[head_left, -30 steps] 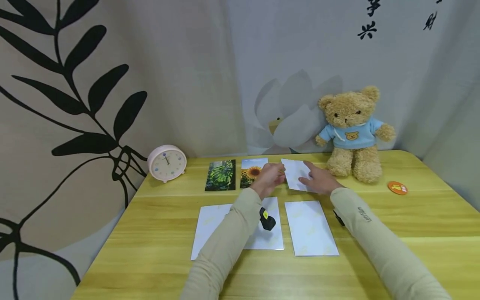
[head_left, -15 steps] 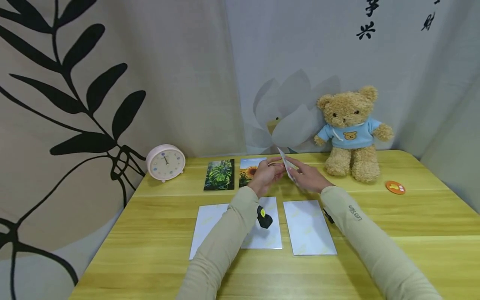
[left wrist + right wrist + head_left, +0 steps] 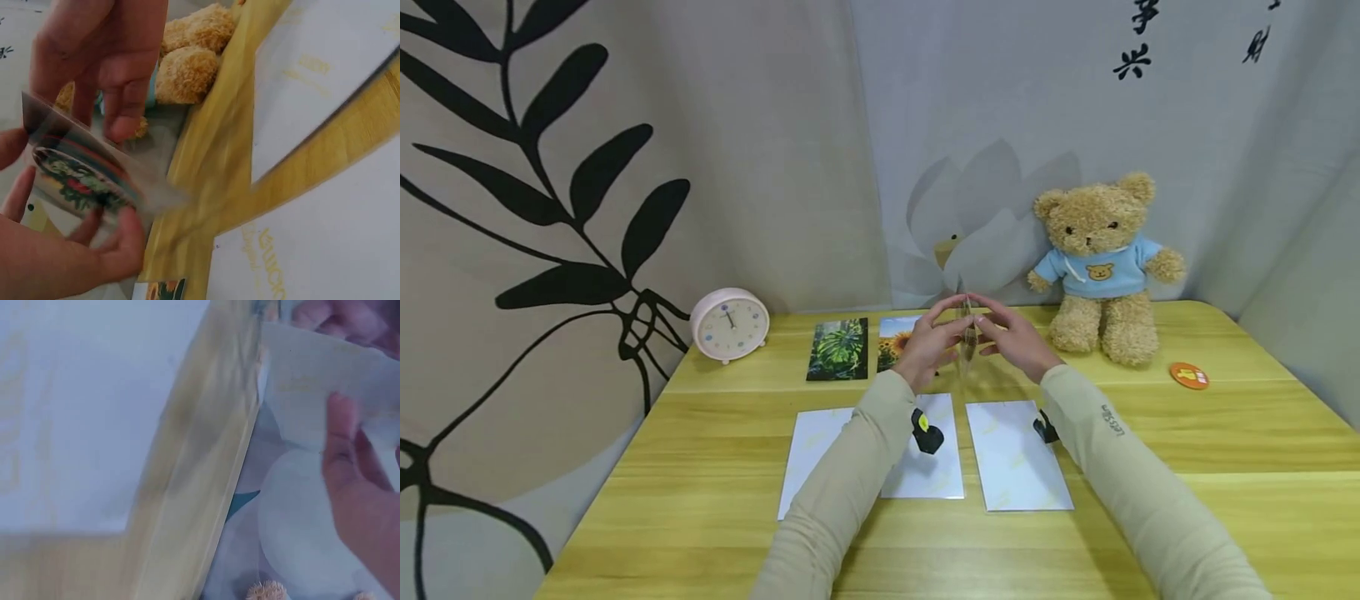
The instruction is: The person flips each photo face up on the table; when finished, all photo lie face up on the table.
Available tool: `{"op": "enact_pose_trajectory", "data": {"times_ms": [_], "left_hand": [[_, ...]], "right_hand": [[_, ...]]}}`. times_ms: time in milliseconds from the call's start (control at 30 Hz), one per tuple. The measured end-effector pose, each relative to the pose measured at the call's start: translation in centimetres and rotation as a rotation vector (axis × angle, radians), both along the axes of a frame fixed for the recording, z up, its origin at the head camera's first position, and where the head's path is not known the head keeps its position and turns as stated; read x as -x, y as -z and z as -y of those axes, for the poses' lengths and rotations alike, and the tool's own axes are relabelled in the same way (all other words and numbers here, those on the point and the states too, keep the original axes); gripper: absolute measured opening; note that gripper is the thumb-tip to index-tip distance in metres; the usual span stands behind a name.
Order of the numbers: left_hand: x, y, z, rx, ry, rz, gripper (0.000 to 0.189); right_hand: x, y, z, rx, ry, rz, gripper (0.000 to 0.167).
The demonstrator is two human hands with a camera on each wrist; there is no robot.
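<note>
The card [image 3: 967, 333] is up off the table between my two hands, standing close to edge-on in the head view. I grip it from both sides: my left hand [image 3: 931, 342] pinches it from the left, and my right hand [image 3: 1017, 340] holds it from the right, so neither has released it. From my left wrist I see its printed face, a rounded shape with green and a spot of red (too blurred for me to name), and from my right wrist its pale back, with my right thumb against it.

Just left of my left hand, the sunflower card [image 3: 895, 337] lies picture up, partly hidden by that hand, and beside it, a little apart, lies the leaf card [image 3: 837, 349]. Nearer me, the left sheet [image 3: 808, 442], middle sheet [image 3: 936, 471] and right sheet [image 3: 1018, 456] lie in a row, white with faint yellow lettering; my left sleeve [image 3: 850, 487] crosses over the first two. Farther out, the clock [image 3: 730, 325] stands at the back left of the wooden table [image 3: 685, 500]. The teddy bear [image 3: 1101, 279], in a blue top, stands beyond my right hand, with the orange disc [image 3: 1189, 375] lying near its feet, to the right.
</note>
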State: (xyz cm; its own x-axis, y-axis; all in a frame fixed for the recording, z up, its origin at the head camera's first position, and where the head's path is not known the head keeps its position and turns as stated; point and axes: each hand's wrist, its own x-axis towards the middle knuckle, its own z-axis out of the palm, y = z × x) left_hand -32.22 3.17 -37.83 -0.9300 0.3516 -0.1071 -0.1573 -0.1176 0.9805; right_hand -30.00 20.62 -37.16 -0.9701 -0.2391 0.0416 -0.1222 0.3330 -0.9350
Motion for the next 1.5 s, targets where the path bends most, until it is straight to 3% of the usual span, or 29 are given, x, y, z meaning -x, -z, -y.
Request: {"op": "enact_pose_trajectory", "data": {"times_ms": [200,333,433,567,667,800,1067,1267,1500], "left_hand": [[0.2,-0.3,0.4,0.069,-0.017,-0.003,0.034],[0.2,-0.4,0.5,0.112,-0.037,-0.042,0.034],[0.2,-0.3,0.6,0.174,-0.07,-0.084,0.039],[0.2,-0.2,0.7,0.239,-0.117,-0.084,0.057],[0.1,-0.1,0.8,0.286,-0.157,-0.071,0.072],[0.0,-0.1,1.0,0.345,-0.186,-0.076,0.081],[0.0,-0.1,1.6,0.375,-0.147,-0.089,0.081],[1.2,0.4,2.2,0.367,-0.085,-0.06,0.082],[2.7,0.9,1.7,0.389,-0.004,-0.087,0.082]], "right_hand": [[0.0,0.0,0.0,0.154,0.006,0.007,0.054],[-0.1,-0.2,0.0,0.225,0.023,-0.004,0.055],[-0.2,-0.4,0.0,0.25,0.085,-0.052,0.053],[-0.3,-0.5,0.0,0.246,0.244,-0.128,0.054],[-0.3,-0.4,0.0,0.228,0.32,-0.151,0.057],[-0.3,0.1,-0.4,0.158,0.362,-0.156,0.054],[-0.1,1.2,-1.2,-0.073,0.414,-0.187,0.052],[0.1,1.3,-1.4,-0.157,0.37,-0.073,0.056],[1.0,1.6,-2.2,-0.19,0.287,0.027,0.065]]}}
